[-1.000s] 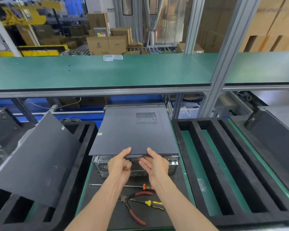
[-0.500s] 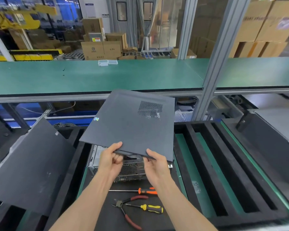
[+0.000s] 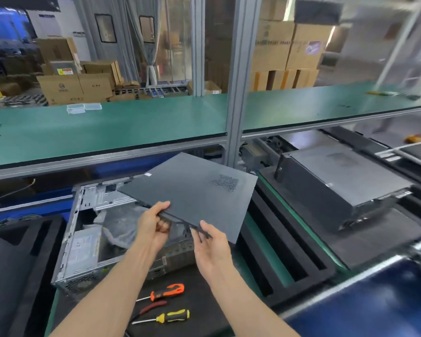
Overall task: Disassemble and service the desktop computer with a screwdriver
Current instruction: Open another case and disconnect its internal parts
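Observation:
Both hands hold a dark grey side panel (image 3: 192,193) with a small vent grid in the air above the open computer case (image 3: 88,242). My left hand (image 3: 153,227) grips the panel's near edge, thumb on top. My right hand (image 3: 212,242) holds the same edge further right, fingers curled under it. The case lies on its side with its silver frame and inner parts exposed. On the black mat in front lie an orange-handled screwdriver (image 3: 167,291), a yellow-handled screwdriver (image 3: 171,316) and red-handled pliers (image 3: 152,307).
Another closed computer (image 3: 345,183) lies on a black foam tray at the right. A slotted black foam tray (image 3: 277,259) sits between them. More black foam (image 3: 12,263) fills the left. A green shelf (image 3: 107,127) runs across above, carried by an aluminium post (image 3: 235,117).
The panel has come off the case, been lifted and swung to the right. The case's inside is now exposed. My view has turned to the right.

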Tool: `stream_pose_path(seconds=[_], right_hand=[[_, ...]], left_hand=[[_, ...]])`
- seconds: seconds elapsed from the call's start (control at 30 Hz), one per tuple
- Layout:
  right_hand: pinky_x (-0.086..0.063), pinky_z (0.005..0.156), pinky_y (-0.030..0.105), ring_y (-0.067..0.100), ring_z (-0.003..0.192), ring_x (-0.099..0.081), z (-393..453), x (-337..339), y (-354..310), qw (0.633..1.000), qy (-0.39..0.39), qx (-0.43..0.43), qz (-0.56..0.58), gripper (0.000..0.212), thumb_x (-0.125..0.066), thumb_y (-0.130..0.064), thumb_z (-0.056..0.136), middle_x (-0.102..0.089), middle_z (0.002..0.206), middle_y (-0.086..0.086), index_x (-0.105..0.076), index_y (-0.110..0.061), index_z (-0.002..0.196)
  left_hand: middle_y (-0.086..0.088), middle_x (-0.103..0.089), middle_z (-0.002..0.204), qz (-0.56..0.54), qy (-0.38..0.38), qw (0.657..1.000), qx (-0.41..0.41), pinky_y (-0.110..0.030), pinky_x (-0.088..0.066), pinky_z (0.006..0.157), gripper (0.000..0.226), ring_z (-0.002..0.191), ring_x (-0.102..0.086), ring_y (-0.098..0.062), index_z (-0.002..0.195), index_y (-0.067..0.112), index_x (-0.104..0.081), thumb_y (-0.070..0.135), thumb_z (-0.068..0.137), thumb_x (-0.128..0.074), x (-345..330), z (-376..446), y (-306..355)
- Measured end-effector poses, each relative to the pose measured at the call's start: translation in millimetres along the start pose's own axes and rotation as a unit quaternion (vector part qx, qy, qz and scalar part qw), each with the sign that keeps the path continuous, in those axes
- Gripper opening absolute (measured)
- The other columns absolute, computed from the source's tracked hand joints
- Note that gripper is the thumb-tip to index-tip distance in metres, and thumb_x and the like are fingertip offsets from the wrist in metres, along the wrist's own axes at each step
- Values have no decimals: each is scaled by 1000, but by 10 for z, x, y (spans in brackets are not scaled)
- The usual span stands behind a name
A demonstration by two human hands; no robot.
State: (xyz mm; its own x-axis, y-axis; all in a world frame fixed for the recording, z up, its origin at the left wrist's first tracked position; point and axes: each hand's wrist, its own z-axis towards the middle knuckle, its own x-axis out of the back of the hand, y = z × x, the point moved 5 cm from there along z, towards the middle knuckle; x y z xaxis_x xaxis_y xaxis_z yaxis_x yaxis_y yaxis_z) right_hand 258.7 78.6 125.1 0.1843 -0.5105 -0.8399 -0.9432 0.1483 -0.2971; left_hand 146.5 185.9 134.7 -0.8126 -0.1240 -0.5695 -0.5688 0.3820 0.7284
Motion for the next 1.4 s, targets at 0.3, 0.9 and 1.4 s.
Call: stream_pose_path(seconds=[0.3,0.9,1.4], right_hand=[[-62,69,33,25,97,-75,-65,390,-580,992,55,77,79,42,-67,11,85,-75,110,15,-62,-6,123],[-63,69,44,38,97,-73,55,480,-1176,987,81,107,94,20,-62,-12,99,-75,101,21,-56,-12,119],[-63,68,41,40,98,-73,346,251,-1832,974,70,200,84,45,-54,-37,104,-73,107,23,-32,-26,142]], left_hand=[[7,-36,39,52,-22,997,61,-14,-16,27,30,25,-20,-3,67,16,-44,3,89,-60,-733,30,-618],[3,-41,40,168,-46,982,70,-16,-18,33,40,30,-22,-8,63,17,-41,7,80,-76,-1511,401,-1286],[5,-29,45,254,-189,946,73,-19,-17,36,34,37,-18,-9,65,17,-50,18,87,-77,-2374,466,-1383]])
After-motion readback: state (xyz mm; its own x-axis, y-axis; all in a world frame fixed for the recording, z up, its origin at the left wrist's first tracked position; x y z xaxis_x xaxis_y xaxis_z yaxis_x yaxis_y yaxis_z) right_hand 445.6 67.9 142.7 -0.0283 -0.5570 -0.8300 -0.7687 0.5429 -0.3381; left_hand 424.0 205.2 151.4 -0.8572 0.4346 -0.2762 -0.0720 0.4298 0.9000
